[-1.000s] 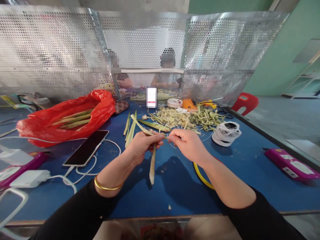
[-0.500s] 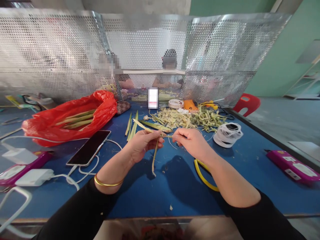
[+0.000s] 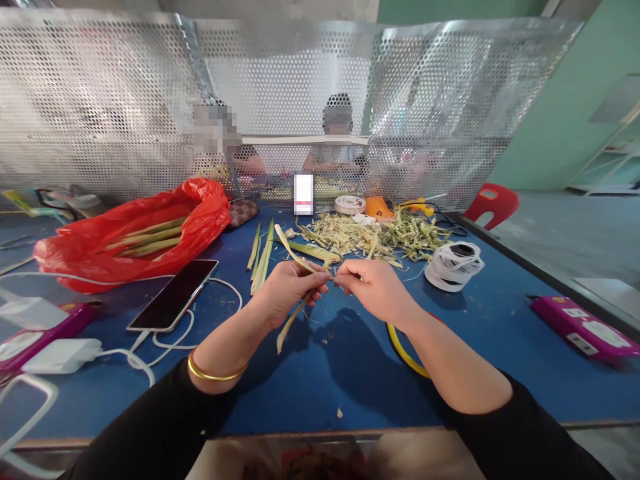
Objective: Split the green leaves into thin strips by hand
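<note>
My left hand [image 3: 285,290] is closed in a pinch on a pale, dry-looking leaf strip [image 3: 289,250], whose upper end sticks up to the left. Another strip end [image 3: 287,332] hangs below the same fingers. Close beside it, my right hand [image 3: 373,287] pinches the strip's other part at the fingertips; the exact spot is partly hidden by the fingers. Just beyond my hands lie a folded green leaf [image 3: 315,252] and several long pointed leaves [image 3: 263,260]. A heap of shredded leaf scraps [image 3: 350,235] lies farther back.
A red plastic bag [image 3: 200,223] with long leaves and a phone [image 3: 173,297] with white cables are on the left. A white thread spool [image 3: 453,267], a yellow ring [image 3: 405,353] and a purple power strip [image 3: 583,327] are on the right. Behind stands a perforated metal screen [image 3: 290,73].
My hands have drawn closer together, shortening the visible strip between them. The upper strip end now stands steeper, and the lower end has swung left.
</note>
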A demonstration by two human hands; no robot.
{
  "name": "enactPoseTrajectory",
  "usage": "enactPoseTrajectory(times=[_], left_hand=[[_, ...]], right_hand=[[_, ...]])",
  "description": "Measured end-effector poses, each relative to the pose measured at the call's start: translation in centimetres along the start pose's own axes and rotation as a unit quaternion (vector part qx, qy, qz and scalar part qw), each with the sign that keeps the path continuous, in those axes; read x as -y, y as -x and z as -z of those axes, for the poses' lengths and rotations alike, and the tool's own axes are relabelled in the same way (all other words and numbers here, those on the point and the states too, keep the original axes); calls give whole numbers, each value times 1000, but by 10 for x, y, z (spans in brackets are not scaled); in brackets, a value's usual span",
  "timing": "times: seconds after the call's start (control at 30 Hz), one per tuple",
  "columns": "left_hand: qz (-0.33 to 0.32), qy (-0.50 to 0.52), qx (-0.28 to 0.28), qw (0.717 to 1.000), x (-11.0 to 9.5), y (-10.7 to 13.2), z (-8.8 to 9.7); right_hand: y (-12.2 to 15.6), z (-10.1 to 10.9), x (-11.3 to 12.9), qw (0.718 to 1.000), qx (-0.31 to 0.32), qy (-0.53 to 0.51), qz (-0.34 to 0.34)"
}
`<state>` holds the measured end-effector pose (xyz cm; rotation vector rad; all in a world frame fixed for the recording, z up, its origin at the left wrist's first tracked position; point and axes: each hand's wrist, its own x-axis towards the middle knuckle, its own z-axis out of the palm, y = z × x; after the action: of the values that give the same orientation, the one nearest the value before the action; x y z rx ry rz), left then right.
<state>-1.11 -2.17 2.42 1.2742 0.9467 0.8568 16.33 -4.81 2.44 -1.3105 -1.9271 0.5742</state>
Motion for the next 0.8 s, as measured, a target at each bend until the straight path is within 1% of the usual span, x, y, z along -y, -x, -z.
enactPoseTrajectory(times=[0.1, 0.27, 0.37, 0.43, 0.53, 0.63, 0.7, 0.8], left_hand=[[11, 1, 16, 1000, -3, 0, 3], [26, 35, 33, 999, -7, 3, 4], [26, 30, 35, 999, -5, 4, 1], [29, 13, 42, 999, -3, 5, -1], [37, 6, 57, 998, -1, 6, -4], [55, 37, 46, 997, 2, 5, -8], [54, 53, 24, 997, 6, 5, -11], [31, 38, 6, 999, 10, 3, -14]], right_hand=[[0, 4, -1, 1000, 15, -21, -7], [-1, 7, 0, 996, 23, -75, -32], [-2, 4, 0, 983, 26, -172, -51], [-2, -1, 1, 963, 25, -259, -74], [-3, -8, 1, 928, 2, -351, -127], [-4, -14, 0, 906, -30, -390, -160], [-5, -17, -1, 904, -48, -394, -161], [-5, -23, -3, 909, -81, -375, -162]])
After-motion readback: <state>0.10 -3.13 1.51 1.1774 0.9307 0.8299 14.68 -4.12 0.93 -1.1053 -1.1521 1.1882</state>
